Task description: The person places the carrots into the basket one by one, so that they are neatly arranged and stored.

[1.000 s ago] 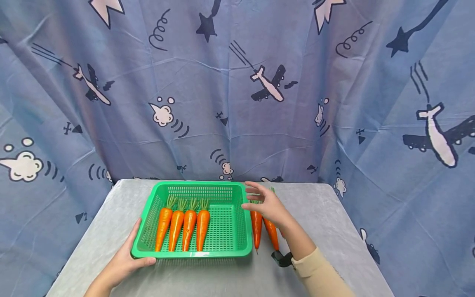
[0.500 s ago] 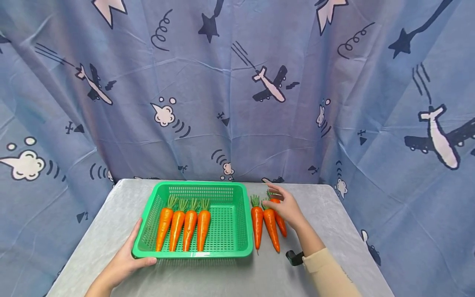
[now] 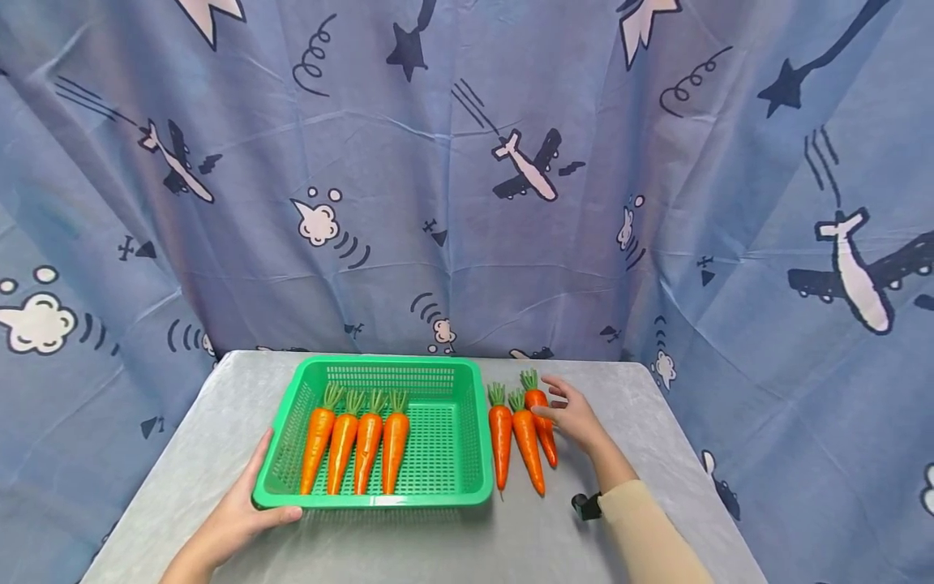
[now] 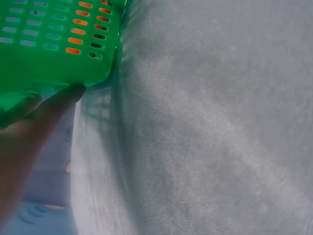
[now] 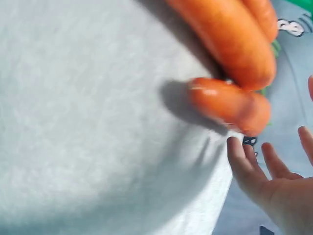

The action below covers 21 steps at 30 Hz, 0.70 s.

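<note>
I see the left hand (image 3: 229, 515), thumb and fingers spread at the green basket (image 3: 375, 500). Four carrots (image 3: 396, 446) lie inside. The right hand (image 3: 572, 415), fingers spread, is by the rightmost loose carrot (image 3: 535, 397) on the table (image 3: 409, 551); picking it up seems the step. Next I'd pinch it, not bumping two neighbour carrots (image 3: 529, 446). Behind hangs a curtain (image 3: 409, 211).

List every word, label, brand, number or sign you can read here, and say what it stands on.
No readable text.
Blue curtain: printed drawings such as airplanes and stars.
Green basket: pale patch on its front, too small to tell.
Carrots: no lettering visible.
</note>
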### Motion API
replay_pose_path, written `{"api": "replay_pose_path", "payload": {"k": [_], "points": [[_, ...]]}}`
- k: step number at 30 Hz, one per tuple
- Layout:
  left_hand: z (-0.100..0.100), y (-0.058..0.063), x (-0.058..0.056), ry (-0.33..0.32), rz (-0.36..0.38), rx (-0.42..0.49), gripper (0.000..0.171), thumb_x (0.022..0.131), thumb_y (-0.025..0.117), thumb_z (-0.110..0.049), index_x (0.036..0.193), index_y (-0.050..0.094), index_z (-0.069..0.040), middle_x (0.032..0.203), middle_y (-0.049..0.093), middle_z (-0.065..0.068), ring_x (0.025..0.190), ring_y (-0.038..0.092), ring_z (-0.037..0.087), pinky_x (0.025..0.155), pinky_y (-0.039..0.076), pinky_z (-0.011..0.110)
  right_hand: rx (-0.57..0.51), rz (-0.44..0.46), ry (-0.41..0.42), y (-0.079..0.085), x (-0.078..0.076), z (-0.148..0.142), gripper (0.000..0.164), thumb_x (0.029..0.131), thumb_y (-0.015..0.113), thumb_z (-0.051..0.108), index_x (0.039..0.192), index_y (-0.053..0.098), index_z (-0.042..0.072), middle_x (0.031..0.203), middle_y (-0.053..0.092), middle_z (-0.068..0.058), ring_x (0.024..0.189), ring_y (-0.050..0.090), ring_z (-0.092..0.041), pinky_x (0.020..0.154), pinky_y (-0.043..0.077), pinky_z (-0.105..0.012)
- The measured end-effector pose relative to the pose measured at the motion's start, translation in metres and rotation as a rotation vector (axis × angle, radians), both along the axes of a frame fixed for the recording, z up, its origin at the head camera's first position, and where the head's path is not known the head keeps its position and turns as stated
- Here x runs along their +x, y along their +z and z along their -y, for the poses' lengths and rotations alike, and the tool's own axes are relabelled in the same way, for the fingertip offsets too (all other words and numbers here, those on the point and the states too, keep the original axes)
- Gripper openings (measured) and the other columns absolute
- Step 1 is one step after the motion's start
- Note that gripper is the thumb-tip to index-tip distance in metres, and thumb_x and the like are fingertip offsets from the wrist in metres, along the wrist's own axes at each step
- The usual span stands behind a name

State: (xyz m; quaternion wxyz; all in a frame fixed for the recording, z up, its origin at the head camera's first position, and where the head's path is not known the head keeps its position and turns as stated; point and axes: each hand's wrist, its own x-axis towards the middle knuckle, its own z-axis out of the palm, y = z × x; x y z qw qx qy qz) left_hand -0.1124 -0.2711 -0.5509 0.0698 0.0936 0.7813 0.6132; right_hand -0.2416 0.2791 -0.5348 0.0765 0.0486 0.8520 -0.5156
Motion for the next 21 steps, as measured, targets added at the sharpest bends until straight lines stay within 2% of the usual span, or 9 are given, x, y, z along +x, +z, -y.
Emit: {"api": "replay_pose_path", "payload": {"k": [4, 7, 12, 14, 17, 21], "points": [[0.002, 0.0, 0.001, 0.01, -0.024, -0.029, 0.123, 0.081, 0.082, -0.002, 0.164, -0.005, -0.03, 0.167, 0.003, 0.021, 0.123, 0.047, -0.006, 0.092, 0.043, 0.012, 0.028, 0.008, 0.009, -0.015, -0.006, -0.002, 0.068, 0.094, 0.071, 0.014, 0.155, 0.04, 0.011, 0.154, 0.036, -0.031, 0.136, 0.043, -0.05, 0.098, 0.05, -0.056], [0.002, -0.002, 0.001, 0.015, -0.039, -0.049, 0.123, 0.08, 0.083, -0.003, 0.164, -0.004, -0.031, 0.168, 0.004, 0.021, 0.125, 0.043, -0.008, 0.093, 0.041, 0.011, 0.085, 0.011, -0.01, -0.023, -0.007, -0.003, 0.067, 0.094, 0.069, 0.01, 0.155, 0.041, 0.011, 0.151, 0.039, -0.032, 0.135, 0.045, -0.049, 0.101, 0.048, -0.057], [0.001, -0.002, 0.002, 0.016, -0.026, -0.04, 0.123, 0.08, 0.083, -0.002, 0.164, -0.004, -0.03, 0.168, 0.004, 0.02, 0.123, 0.045, -0.006, 0.091, 0.043, 0.013, 0.142, 0.032, -0.016, -0.029, -0.008, -0.003, 0.068, 0.093, 0.067, 0.005, 0.155, 0.042, 0.014, 0.149, 0.043, -0.032, 0.134, 0.045, -0.047, 0.103, 0.046, -0.057], [0.001, -0.002, 0.002, 0.014, -0.022, -0.029, 0.123, 0.08, 0.082, -0.002, 0.164, -0.004, -0.03, 0.167, 0.004, 0.02, 0.123, 0.047, -0.004, 0.091, 0.044, 0.013, 0.142, 0.04, -0.015, -0.029, -0.009, -0.002, 0.066, 0.092, 0.066, 0.004, 0.154, 0.044, 0.014, 0.147, 0.045, -0.031, 0.131, 0.048, -0.047, 0.098, 0.051, -0.054], [0.001, 0.0, 0.001, 0.013, -0.019, -0.024, 0.123, 0.081, 0.082, -0.001, 0.164, -0.004, -0.03, 0.167, 0.004, 0.02, 0.123, 0.049, -0.002, 0.091, 0.044, 0.014, 0.123, 0.055, -0.023, -0.027, -0.011, -0.003, 0.064, 0.092, 0.063, 0.003, 0.153, 0.046, 0.014, 0.145, 0.046, -0.032, 0.122, 0.053, -0.044, 0.084, 0.057, -0.044], [0.0, 0.001, 0.0, 0.011, -0.009, -0.025, 0.123, 0.081, 0.082, -0.002, 0.163, -0.004, -0.032, 0.168, 0.004, 0.02, 0.123, 0.049, -0.002, 0.091, 0.044, 0.013, 0.075, 0.071, -0.049, -0.024, -0.01, -0.005, 0.066, 0.091, 0.063, 0.0, 0.153, 0.044, 0.012, 0.143, 0.044, -0.034, 0.11, 0.055, -0.039, 0.071, 0.056, -0.034]]}}
